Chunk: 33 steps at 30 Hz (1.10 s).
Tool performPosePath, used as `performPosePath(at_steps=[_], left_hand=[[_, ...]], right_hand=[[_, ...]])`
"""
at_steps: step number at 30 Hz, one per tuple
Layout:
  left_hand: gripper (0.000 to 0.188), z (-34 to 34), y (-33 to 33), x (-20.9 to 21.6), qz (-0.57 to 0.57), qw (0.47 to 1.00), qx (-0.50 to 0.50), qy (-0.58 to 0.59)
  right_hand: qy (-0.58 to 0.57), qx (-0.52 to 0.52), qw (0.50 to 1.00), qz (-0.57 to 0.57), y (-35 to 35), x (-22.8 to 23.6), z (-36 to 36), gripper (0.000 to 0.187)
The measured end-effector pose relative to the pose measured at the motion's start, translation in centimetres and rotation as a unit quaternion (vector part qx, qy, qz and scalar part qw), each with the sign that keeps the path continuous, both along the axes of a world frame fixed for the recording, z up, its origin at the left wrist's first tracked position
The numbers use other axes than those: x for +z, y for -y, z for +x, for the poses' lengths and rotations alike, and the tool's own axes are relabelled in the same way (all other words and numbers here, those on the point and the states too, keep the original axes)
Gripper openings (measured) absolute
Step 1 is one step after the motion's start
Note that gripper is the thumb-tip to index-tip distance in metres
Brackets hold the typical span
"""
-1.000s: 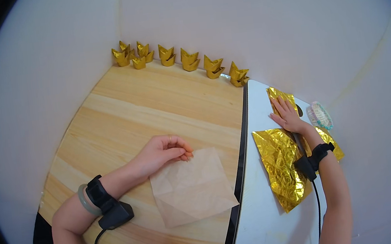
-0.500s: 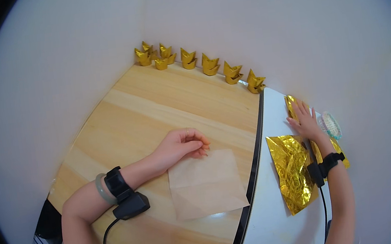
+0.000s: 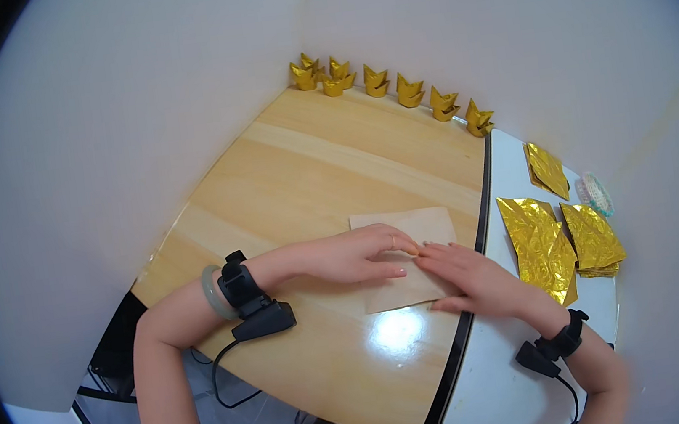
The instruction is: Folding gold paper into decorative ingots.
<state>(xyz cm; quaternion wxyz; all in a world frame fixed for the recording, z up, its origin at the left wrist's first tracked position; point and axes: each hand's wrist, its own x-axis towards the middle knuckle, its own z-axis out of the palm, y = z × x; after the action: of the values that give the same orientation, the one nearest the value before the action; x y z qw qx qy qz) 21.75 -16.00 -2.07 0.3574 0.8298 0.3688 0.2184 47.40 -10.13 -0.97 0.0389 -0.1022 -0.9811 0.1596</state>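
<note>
A pale tan square of paper [image 3: 409, 229] lies flat on the wooden table [image 3: 308, 165]. My left hand [image 3: 362, 253] rests on its left half, fingers together and pressing down. My right hand [image 3: 466, 277] lies flat on the sheet's lower right part, fingertips meeting the left hand's. Neither hand grips anything. Gold foil sheets [image 3: 542, 242] lie on the white table [image 3: 497, 388] just right of my right hand.
A row of several folded gold paper ingots [image 3: 392, 91] lines the far edge of the wooden table against the white wall. More gold sheets [image 3: 548, 169] and a small clear ridged object [image 3: 597, 193] sit on the white table. Both wrists wear black devices with cables.
My right hand left the gold foil sheets and came over onto the tan paper beside my left hand. The view shifted, so everything sits lower right in the picture.
</note>
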Motion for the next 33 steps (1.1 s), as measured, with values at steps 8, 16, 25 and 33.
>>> performPosePath(at_steps=[8,16,25,33], left_hand=[[0.072,-1.0,4.0,0.5,0.095,0.985,0.069,-0.123],[0.083,1.0,2.4,3.1,-0.024,0.972,0.178,-0.152],[0.05,-0.2,-0.9,-0.7,0.421,0.894,0.136,-0.079],[0.054,1.2,0.3,-3.2,0.212,0.955,0.028,-0.206]], right_hand=[[-0.061,-0.108,0.988,-0.088,0.0,0.3,0.1,0.061],[-0.219,-0.276,0.885,-0.303,-3.3,-3.4,0.0,0.049],[-0.249,-0.375,0.88,-0.151,-1.7,-3.3,-1.5,0.069],[-0.195,-0.252,0.913,0.253,0.0,-3.4,-2.6,0.076]])
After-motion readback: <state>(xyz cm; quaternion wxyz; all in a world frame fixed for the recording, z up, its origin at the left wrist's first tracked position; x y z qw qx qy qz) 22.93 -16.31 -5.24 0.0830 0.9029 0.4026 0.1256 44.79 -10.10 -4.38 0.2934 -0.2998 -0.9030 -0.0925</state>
